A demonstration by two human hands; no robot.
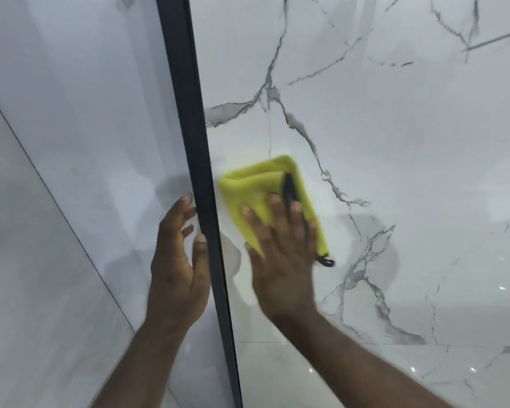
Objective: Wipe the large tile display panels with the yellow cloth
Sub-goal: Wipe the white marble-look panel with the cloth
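From the head camera, I am looking at two upright panels split by a black frame strip (195, 148) that runs from the top of the view to the bottom.

My right hand (280, 257) lies flat on the yellow cloth (245, 189), fingers straight and spread, pressing it against the white marble tile panel (409, 136). The cloth is folded into a rough rectangle and sits near the panel's left edge, just beside the black strip without touching it. A dark tag (289, 187) shows on the cloth between my fingers, and a small black loop (326, 262) pokes out at the cloth's lower right corner (it is a little blurred). Grey veins branch across the panel above and to the right of the cloth.

My left hand (177, 269) is on the other side of the strip, in front of the pale grey panel (71, 119). Its fingers are loose and nearly straight, holding nothing, with the thumb lying along the strip's left edge. I cannot tell whether the fingertips touch the grey panel. Both glossy surfaces carry dim reflections of my hands.
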